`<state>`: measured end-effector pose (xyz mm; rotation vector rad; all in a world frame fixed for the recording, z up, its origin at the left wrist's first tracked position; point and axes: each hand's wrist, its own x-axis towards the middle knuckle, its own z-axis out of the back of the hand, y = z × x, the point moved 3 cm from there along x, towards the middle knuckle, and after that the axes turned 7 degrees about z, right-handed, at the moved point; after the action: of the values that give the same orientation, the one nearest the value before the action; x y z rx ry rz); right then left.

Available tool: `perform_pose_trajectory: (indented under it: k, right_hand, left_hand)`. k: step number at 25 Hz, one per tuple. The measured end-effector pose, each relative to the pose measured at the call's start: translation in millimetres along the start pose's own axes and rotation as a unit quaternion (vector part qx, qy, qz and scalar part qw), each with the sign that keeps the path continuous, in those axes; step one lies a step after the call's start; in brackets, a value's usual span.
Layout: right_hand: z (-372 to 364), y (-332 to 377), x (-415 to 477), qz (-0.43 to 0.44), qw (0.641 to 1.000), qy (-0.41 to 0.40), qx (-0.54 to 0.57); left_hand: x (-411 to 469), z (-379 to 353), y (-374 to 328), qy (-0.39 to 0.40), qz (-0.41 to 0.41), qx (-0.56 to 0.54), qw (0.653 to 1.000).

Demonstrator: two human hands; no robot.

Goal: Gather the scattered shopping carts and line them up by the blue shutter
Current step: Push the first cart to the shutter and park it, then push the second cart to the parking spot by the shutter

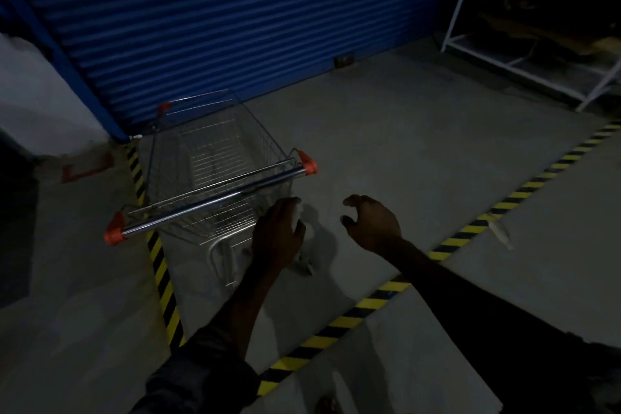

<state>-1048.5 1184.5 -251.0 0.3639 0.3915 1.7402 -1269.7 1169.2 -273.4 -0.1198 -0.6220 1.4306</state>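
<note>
Cart (215, 158) just before shutter (235, 10), L of rack (461, 0), over floor tape (157, 255).
</note>
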Motion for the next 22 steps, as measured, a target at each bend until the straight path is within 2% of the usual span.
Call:
perform_pose_trajectory:
  k: [5, 11, 15, 19, 22]
  right_hand:
    - [35, -49, -54, -0.026, 0.999, -0.021, 0.025]
    - [78, -94, -131, -0.05, 0.996, -0.065, 0.046]
    - [109, -128, -209, -0.073, 0.99, -0.103, 0.058]
    - [138, -172, -298, -0.11, 0.981, -0.149, 0.051]
    - [158, -210, -367, -0.147, 0.969, -0.194, 0.026]
  left_hand:
    - [6, -10, -73, 0.017, -0.002, -0.036, 0.999]
    - [-31, -35, -160, 0.071, -0.04, -0.033, 0.996]
    - [-72, -43, -230, 0.098, -0.075, -0.051, 0.991]
    - [-122, -52, -310, 0.074, -0.143, -0.091, 0.983]
    - [-156, -62, -375, 0.112, -0.146, -0.108, 0.977]
